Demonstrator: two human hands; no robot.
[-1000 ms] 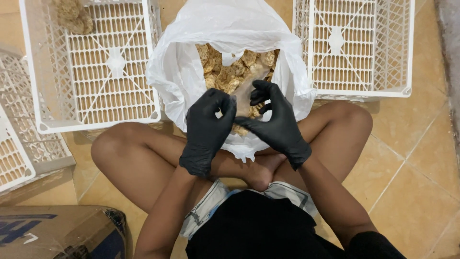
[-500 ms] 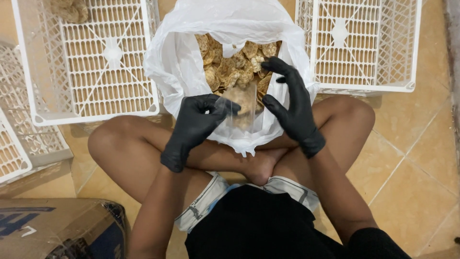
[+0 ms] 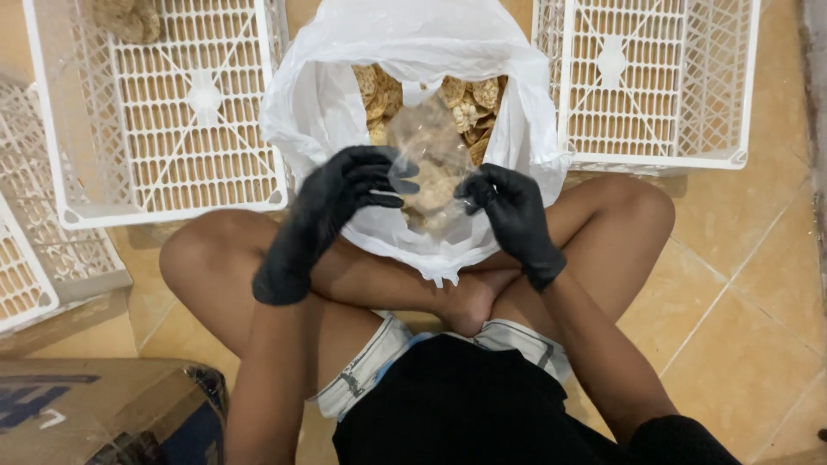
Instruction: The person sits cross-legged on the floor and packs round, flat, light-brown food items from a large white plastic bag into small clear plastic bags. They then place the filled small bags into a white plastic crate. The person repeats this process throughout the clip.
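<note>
Head view, from the left edge across: a stacked white plastic crate (image 3: pixel 26 275) sits at the lower left of the frame, with a cardboard box (image 3: pixel 95 413) below it at the bottom left corner. Next comes a large white slatted crate (image 3: pixel 164 112) in the upper left, with a few brownish pieces in its top corner. At the centre top a big white plastic sack (image 3: pixel 413 52) lies open on the tiled floor (image 3: pixel 749 327), filled with golden-brown crackers (image 3: pixel 469 99).

The person sits cross-legged behind the sack. Left hand (image 3: pixel 345 194), in a black glove, is closed in a pinch on the left edge of a small clear bag (image 3: pixel 431 168) that holds a portion of crackers. Right hand (image 3: pixel 508 207), also gloved, grips the right edge of that same bag. The bag hangs between both hands, just above the mouth of the sack, centre of the frame.

As a judgement, the filling goes best if both hands hold the bag mouth wide and level over the sack, so stray pieces drop back into it, and the grip stays light at the film's edges since the crackers look brittle.

Farther right, another white slatted crate (image 3: pixel 655 82) stands in the upper right.
</note>
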